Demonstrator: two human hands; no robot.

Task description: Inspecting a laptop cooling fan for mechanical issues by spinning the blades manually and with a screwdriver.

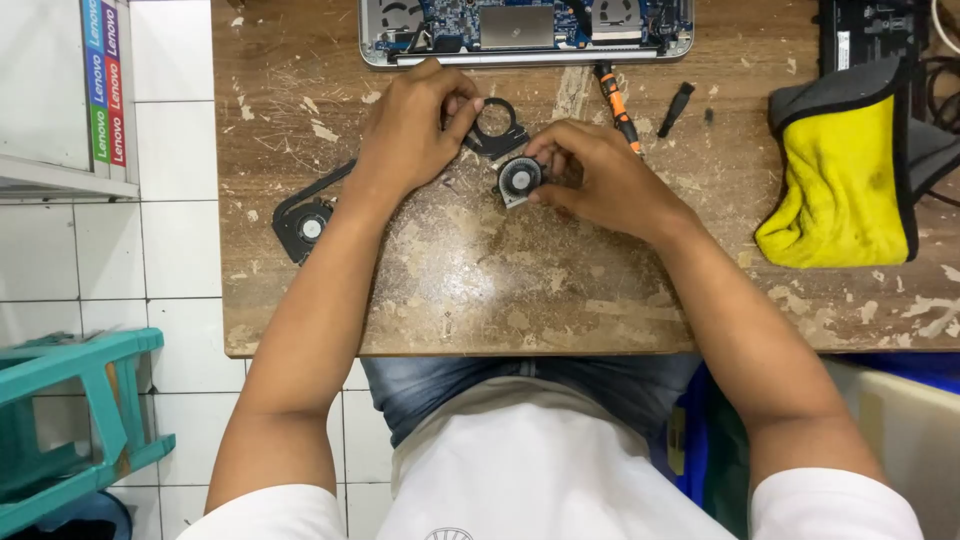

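With the left hand [410, 125] pinching the black fan housing [496, 128] and the right hand [590, 170] clamped on the small fan rotor [519, 179] just above the worn wooden table [480, 290], a slipping grip could bend the blades.

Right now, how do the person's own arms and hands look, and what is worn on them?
Both arms are bare from the short white sleeves down. The left hand and the right hand wear no gloves; no watch, ring or bracelet shows. No cables or markings appear on them.
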